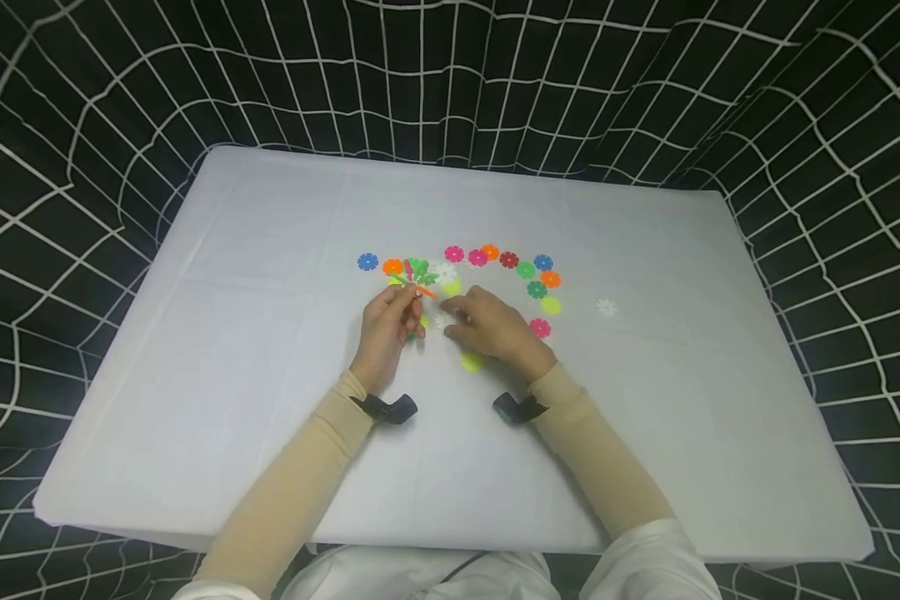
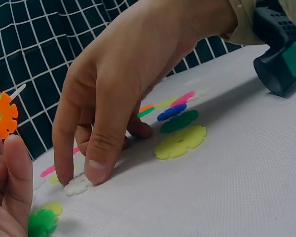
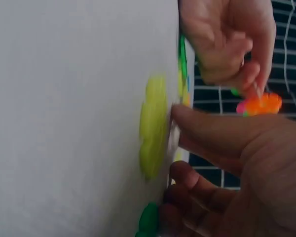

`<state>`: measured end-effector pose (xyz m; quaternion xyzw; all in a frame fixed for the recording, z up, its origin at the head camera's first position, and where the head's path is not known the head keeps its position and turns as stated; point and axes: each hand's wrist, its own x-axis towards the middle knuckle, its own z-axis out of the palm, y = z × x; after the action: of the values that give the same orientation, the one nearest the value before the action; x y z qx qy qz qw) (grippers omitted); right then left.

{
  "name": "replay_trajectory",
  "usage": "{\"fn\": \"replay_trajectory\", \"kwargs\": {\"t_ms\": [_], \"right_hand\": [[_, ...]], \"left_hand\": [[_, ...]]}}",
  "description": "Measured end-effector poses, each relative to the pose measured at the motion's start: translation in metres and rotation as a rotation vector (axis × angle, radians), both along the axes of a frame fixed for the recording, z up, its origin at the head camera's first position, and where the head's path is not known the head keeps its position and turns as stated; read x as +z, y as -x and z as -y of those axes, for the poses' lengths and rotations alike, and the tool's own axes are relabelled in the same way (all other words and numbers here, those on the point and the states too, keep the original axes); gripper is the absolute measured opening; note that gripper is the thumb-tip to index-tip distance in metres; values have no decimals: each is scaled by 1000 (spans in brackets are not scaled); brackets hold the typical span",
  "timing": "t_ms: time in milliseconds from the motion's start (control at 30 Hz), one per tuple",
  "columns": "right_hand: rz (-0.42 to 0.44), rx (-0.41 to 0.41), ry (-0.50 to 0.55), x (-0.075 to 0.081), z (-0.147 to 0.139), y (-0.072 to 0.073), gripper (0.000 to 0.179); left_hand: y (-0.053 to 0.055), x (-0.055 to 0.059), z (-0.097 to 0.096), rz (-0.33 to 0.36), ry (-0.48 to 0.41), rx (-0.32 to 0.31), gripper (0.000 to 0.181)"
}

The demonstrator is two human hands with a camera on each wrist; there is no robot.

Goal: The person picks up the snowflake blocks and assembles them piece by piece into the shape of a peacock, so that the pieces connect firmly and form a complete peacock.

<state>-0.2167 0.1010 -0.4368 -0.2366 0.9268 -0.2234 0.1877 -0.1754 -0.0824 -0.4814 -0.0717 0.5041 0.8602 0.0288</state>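
My left hand (image 1: 384, 327) pinches a small cluster of joined plastic notched discs, raised over the table. An orange notched disc (image 2: 3, 114) stands out on the cluster, and green and pink ones show behind it in the head view. Close by on the right, my right hand (image 1: 495, 327) reaches down to the tabletop. Its thumb and index finger pinch a white notched disc (image 2: 77, 186) lying on the cloth. Beside that hand lies a yellow notched disc (image 3: 153, 127), flat on the table.
Loose notched discs curve around the hands on the white tablecloth (image 1: 270, 333): a blue disc (image 1: 367, 262) at left, a dark red disc (image 1: 509, 260) behind, a pink disc (image 1: 540, 327) at right. A white disc (image 1: 606, 307) lies farther right. Dark netting (image 1: 435, 75) surrounds the table.
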Motion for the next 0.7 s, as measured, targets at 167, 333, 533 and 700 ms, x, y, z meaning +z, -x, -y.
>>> {"fn": "replay_trajectory", "kwargs": {"t_ms": [167,333,533,700], "right_hand": [[35,-97,24,1,3,0,32],[221,-323,432,6,1,5,29],[380,-387,750,14,4,3,34],[381,-414,783,16,7,0,33]], "left_hand": [[0,-1,1,14,-16,20,22],[0,-1,2,19,-43,27,24],[1,1,1,23,-48,22,26],[0,1,1,6,-40,10,26]]}}
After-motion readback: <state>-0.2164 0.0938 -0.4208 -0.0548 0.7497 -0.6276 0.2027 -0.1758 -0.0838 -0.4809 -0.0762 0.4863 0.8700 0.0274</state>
